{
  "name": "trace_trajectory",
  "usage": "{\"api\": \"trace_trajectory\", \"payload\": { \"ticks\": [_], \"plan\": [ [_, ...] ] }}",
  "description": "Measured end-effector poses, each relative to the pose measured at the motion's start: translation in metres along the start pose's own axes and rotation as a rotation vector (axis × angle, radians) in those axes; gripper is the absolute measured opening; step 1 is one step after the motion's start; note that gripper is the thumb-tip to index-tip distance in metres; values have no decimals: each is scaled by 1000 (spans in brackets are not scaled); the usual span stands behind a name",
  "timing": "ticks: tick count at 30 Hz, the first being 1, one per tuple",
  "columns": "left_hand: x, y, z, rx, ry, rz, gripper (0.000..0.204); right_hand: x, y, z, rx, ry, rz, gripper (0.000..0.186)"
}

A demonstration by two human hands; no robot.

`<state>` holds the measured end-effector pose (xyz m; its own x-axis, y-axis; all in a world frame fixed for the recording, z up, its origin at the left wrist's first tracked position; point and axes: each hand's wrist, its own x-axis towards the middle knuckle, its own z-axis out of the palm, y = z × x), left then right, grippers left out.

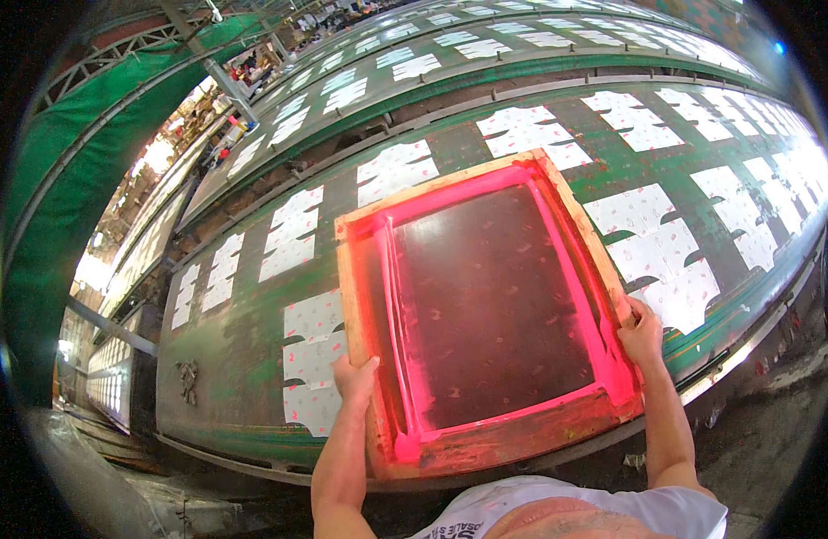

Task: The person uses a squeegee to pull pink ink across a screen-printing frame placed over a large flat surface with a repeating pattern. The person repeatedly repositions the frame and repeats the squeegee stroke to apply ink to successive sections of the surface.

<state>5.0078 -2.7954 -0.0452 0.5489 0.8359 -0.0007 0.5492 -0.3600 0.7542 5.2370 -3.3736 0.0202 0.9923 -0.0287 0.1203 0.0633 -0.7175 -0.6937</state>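
Observation:
I hold a wooden-framed printing screen (486, 305), its dark mesh bordered by bright pink ink, over the long green printing table (216, 386). My left hand (356, 377) grips the left side of the frame, low down, fingers mostly hidden. My right hand (640, 332) is closed on the right side of the frame. White cut fabric pieces with small pink prints lie beside the screen, some at the left (310, 359) and more at the right (656, 260). Whether the screen rests on the table or is raised, I cannot tell.
More rows of white pieces (396, 171) run along the table and on parallel tables (414, 67) behind. A metal post (216, 72) and green netting (63, 171) stand at the left. A grey crumpled rag (186, 377) lies near the table's left end.

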Motion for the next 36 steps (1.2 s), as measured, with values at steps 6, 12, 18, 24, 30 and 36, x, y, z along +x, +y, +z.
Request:
{"api": "trace_trajectory", "payload": {
  "ticks": [6, 12, 18, 24, 30, 36],
  "plan": [
    [-5, 7, 1, 20, -13, -4, 47, 4, 15, -3, 37, -13, -94, 66],
    [-2, 1, 12, 133, 47, 6, 45, -36, -3, -5, -288, 96, -412, 63],
    [-5, 5, 10, 41, -38, -9, 45, -158, -50, -2, 28, -692, -937, 40],
    [-13, 1, 9, 152, 54, 4, 46, -194, -97, 10, -447, -566, -1071, 54],
    [-31, -28, -5, -82, -149, 41, 57, -203, -149, 42, -532, -613, -1090, 62],
    [-58, -39, -3, -50, -41, 138, 74, -192, -179, 55, -670, -731, -867, 49]
  ]
}}
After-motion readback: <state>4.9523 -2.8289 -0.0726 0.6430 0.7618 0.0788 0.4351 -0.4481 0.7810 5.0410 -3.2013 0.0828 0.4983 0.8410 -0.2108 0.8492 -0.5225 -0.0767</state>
